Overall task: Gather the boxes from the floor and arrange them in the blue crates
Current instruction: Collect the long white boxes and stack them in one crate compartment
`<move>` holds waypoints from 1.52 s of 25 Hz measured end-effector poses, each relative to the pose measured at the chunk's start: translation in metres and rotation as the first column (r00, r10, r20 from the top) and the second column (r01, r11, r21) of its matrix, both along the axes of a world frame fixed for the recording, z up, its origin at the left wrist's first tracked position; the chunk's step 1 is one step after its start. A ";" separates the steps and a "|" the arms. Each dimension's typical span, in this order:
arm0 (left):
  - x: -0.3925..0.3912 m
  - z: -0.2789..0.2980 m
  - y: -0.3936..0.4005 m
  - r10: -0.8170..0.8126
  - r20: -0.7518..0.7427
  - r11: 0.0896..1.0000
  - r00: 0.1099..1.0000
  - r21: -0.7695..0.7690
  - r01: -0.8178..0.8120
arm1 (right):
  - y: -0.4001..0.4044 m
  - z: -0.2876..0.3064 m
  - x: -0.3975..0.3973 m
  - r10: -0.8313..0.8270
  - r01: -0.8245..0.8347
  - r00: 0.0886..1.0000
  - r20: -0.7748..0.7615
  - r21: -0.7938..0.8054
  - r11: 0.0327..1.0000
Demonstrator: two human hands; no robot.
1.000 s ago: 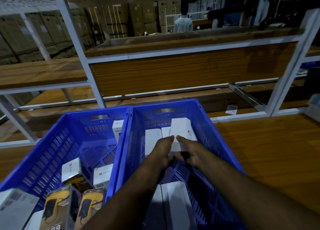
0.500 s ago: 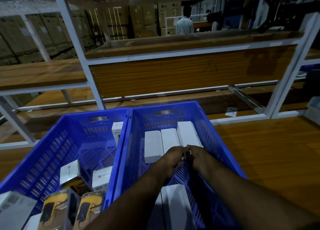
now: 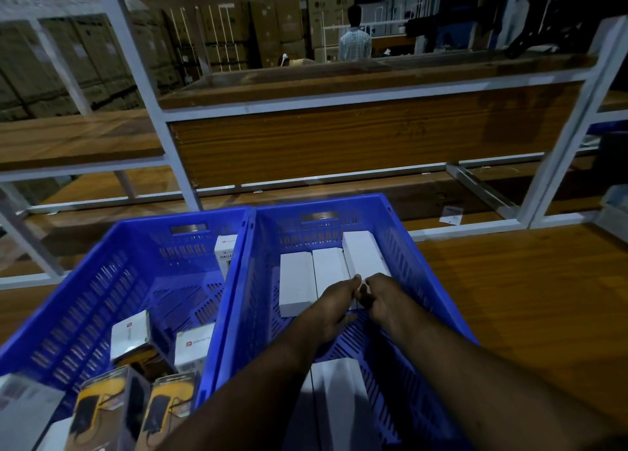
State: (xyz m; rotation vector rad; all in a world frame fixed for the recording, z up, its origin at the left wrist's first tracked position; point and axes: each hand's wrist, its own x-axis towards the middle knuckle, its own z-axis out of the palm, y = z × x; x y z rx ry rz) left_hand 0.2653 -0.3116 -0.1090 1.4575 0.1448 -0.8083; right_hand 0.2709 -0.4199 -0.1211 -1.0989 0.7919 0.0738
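Note:
Two blue crates stand side by side, the left crate point(image 3: 85, 297) and the right crate point(image 3: 419, 263). Three white boxes lie in a row at the far end of the right crate: the left point(image 3: 295, 280), the middle point(image 3: 329, 267) and the right box point(image 3: 363, 253). My left hand point(image 3: 334, 306) and my right hand point(image 3: 382, 297) meet at the near end of the right box, thumbs on top and fingers curled under it. Another white box point(image 3: 339, 399) lies nearer, between my forearms. The left crate holds yellow-and-black packs point(image 3: 102, 410) and small white boxes point(image 3: 131, 331).
A white metal rack point(image 3: 176, 165) with wooden shelf boards rises right behind the crates. Wooden floor point(image 3: 526, 297) stretches to the right, with a paper tag point(image 3: 451, 215) by the rack's base. Far back stand stacked cartons and a person point(image 3: 355, 41).
The white box that both hands held above the crate has come down flat beside the other two. My hands followed it and stay at its near end.

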 end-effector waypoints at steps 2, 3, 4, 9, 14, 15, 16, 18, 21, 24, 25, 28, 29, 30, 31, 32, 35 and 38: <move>0.001 0.005 0.003 0.012 0.006 0.999 1.000 0.037 -0.012 | 0.000 0.003 -0.002 0.007 -0.009 1.000 -0.028 -0.061 0.998; 0.003 0.010 0.004 0.040 0.009 0.998 0.999 0.048 -0.040 | 0.001 0.004 -0.004 0.021 -0.027 0.998 -0.066 -0.101 0.995; 0.006 0.016 0.007 0.074 0.019 0.994 0.997 0.076 -0.075 | 0.005 0.009 -0.008 0.039 -0.055 0.992 -0.120 -0.130 0.990; 0.020 0.040 0.039 -0.062 0.448 0.859 0.892 0.479 -0.180 | 0.038 0.004 -0.028 0.582 -0.664 0.709 -0.398 -0.654 0.363; 0.009 0.043 0.074 -0.296 0.421 0.810 0.857 0.586 -0.008 | 0.051 0.006 -0.045 0.692 -0.833 0.223 -0.686 -0.503 -0.230; 0.010 0.043 0.078 -0.287 0.415 0.810 0.863 0.587 -0.013 | 0.051 0.007 -0.046 0.684 -0.825 0.201 -0.702 -0.497 -0.268; 0.011 0.043 0.080 -0.249 0.420 0.823 0.873 0.567 -0.038 | 0.051 0.008 -0.047 0.680 -0.815 0.194 -0.707 -0.502 -0.290; 0.012 0.046 0.083 -0.191 0.441 0.850 0.877 0.521 -0.077 | 0.052 0.011 -0.047 0.696 -0.824 0.159 -0.700 -0.482 -0.296; 0.015 0.046 0.082 -0.195 0.437 0.855 0.878 0.515 -0.066 | 0.052 0.012 -0.045 0.698 -0.843 0.109 -0.708 -0.438 -0.313; 0.016 0.049 0.080 -0.192 0.425 0.866 0.885 0.498 -0.051 | 0.050 0.016 -0.044 0.692 -0.868 0.114 -0.713 -0.411 -0.280; 0.015 0.050 0.080 -0.198 0.424 0.866 0.884 0.498 -0.045 | 0.049 0.016 -0.043 0.696 -0.883 0.124 -0.707 -0.398 -0.248; 0.014 0.052 0.079 -0.210 0.417 0.862 0.884 0.506 -0.034 | 0.045 0.023 -0.039 0.765 -0.920 0.147 -0.627 -0.371 -0.126; 0.012 0.054 0.079 -0.207 0.415 0.865 0.886 0.501 -0.032 | 0.042 0.026 -0.038 0.793 -0.930 0.187 -0.580 -0.365 -0.048; 0.012 0.054 0.079 -0.206 0.406 0.869 0.891 0.494 -0.025 | 0.040 0.032 -0.039 0.809 -0.931 0.241 -0.537 -0.363 0.037; 0.012 0.055 0.078 -0.203 0.400 0.874 0.893 0.486 -0.019 | 0.037 0.037 -0.038 0.812 -0.921 0.303 -0.499 -0.372 0.115; 0.010 0.057 0.078 -0.204 0.393 0.878 0.896 0.478 -0.010 | 0.033 0.042 -0.037 0.805 -0.902 0.367 -0.466 -0.389 0.185; 0.005 0.064 0.076 -0.222 0.379 0.879 0.898 0.477 0.016 | 0.020 0.058 -0.034 0.741 -0.793 0.574 -0.348 -0.462 0.398; 0.004 0.065 0.075 -0.282 0.388 0.853 0.877 0.520 0.044 | 0.008 0.070 -0.030 0.552 -0.532 0.824 -0.128 -0.511 0.675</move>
